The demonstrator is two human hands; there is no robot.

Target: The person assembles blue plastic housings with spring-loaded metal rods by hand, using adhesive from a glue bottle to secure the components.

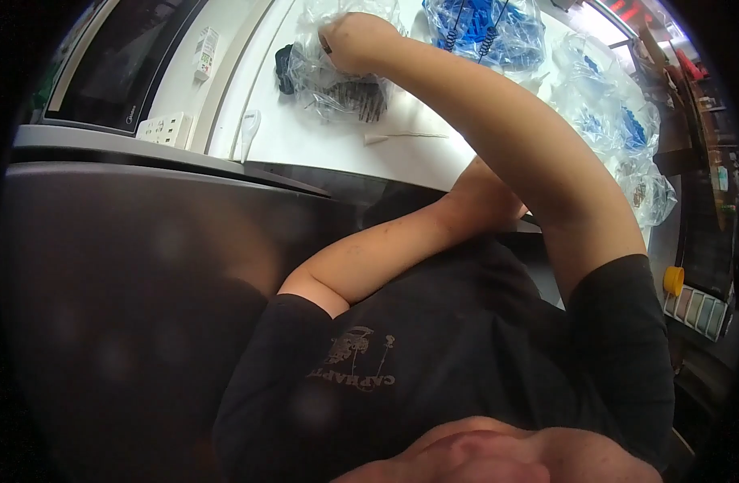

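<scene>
My right hand (355,40) is closed on the top of a clear bag (337,84) of dark parts lying on the white table (321,141), left of the blue-filled bag (486,32). It looks light, crinkly and slippery; I'd pinch gathered film. My left hand is hidden behind the right arm.

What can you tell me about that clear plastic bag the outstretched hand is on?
The clear plastic bag is thin, crinkled and see-through, and lies on the white table. Inside is a bunch of small dark parts, too small to identify. The right hand rests on its upper edge, seemingly gripping it, though the fingers are hidden. A small black object sits at the bag's left side, touching or just beside it.
</scene>
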